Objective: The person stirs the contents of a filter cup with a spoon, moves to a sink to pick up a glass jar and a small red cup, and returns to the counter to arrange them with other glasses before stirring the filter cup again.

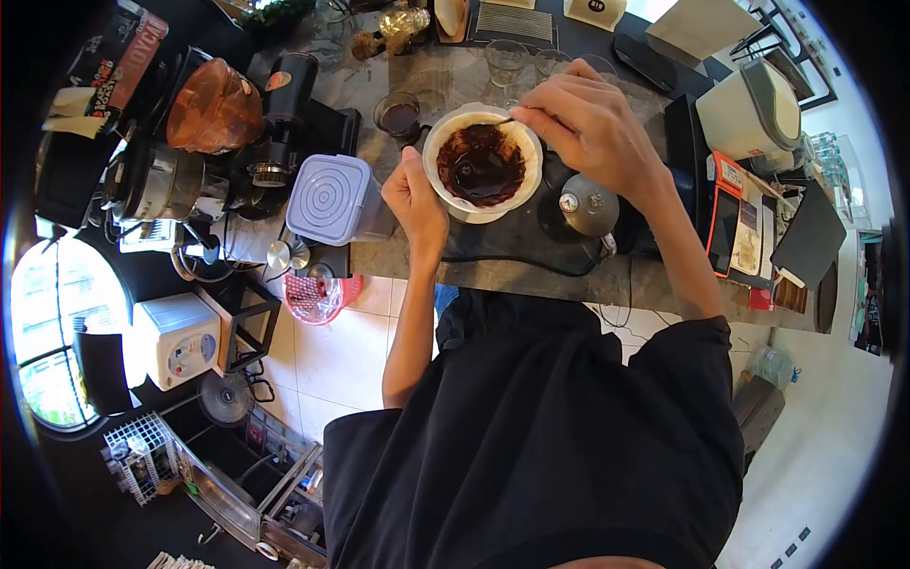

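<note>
A white coffee dripper (485, 216) lined with a pale paper filter (533, 173) stands in front of me, with wet dark coffee grounds (481, 166) inside. My left hand (417, 204) grips the dripper's left side, thumb up by the rim. Over the right rim, my right hand (592, 128) pinches a thin dark stirrer (505, 120); its lower end is hard to make out. A small glass of dark liquid (400, 118) stands behind my left hand. Just right of the dripper is a round grey kettle (590, 206). Whatever is under the dripper is hidden.
A lidded plastic container (331, 197) and a coffee grinder with a brown hopper (216, 106) stand at left. Glasses (508, 63) sit behind the dripper. At right are a white bin-like container (751, 112) and a red-edged device (725, 218). A pink basket (322, 297) is below the counter.
</note>
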A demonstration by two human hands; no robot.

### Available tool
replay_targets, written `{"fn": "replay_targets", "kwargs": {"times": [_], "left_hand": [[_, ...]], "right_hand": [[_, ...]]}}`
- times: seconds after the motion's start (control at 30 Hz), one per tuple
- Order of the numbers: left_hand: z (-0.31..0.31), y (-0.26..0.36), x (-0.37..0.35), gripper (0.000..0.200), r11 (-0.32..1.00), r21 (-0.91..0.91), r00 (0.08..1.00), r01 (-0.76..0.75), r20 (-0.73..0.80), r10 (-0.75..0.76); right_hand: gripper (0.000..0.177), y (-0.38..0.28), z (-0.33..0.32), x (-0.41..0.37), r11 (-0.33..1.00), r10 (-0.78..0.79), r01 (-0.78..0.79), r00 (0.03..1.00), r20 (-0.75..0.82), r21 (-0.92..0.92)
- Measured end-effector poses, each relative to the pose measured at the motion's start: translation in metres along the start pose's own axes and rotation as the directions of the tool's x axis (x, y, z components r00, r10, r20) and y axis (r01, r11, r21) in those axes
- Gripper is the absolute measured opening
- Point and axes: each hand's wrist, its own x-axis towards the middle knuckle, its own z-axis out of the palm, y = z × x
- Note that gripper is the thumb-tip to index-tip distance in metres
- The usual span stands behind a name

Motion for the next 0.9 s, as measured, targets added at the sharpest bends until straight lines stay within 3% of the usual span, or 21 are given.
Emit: {"fn": "replay_targets", "kwargs": {"times": [0.13, 0.2, 0.43, 0.6, 0.9], "left_hand": [[0.0, -0.002, 0.0, 0.049, 0.999, 0.032, 1.0, -0.001, -0.001, 0.001], [0.001, -0.001, 0.0, 0.049, 1.0, 0.015, 1.0, 0.008, -0.008, -0.008], [0.003, 0.0, 0.0, 0.048, 1.0, -0.002, 1.0, 0.015, 0.015, -0.015], [0.005, 0.001, -0.001, 0.048, 1.0, 0.025, 1.0, 0.007, 0.014, -0.007], [0.006, 0.003, -0.003, 0.047, 0.999, 0.032, 1.0, 0.004, 0.003, -0.004]], "right_hand": [[0.011, -0.001, 0.009, -0.004, 1.0, 0.006, -0.007, 1.0, 0.015, 0.022], [0.011, -0.002, 0.008, -0.006, 0.997, 0.066, -0.071, 0.991, 0.12, 0.036], [0.018, -0.003, 0.008, -0.009, 0.988, 0.136, -0.145, 0.981, 0.14, 0.059], [0.015, -0.002, -0.008, 0.002, 0.993, 0.112, -0.112, 0.994, 0.008, -0.029], [0.021, 0.003, -0.004, 0.018, 0.994, 0.005, 0.0, 0.999, 0.045, -0.107]]}}
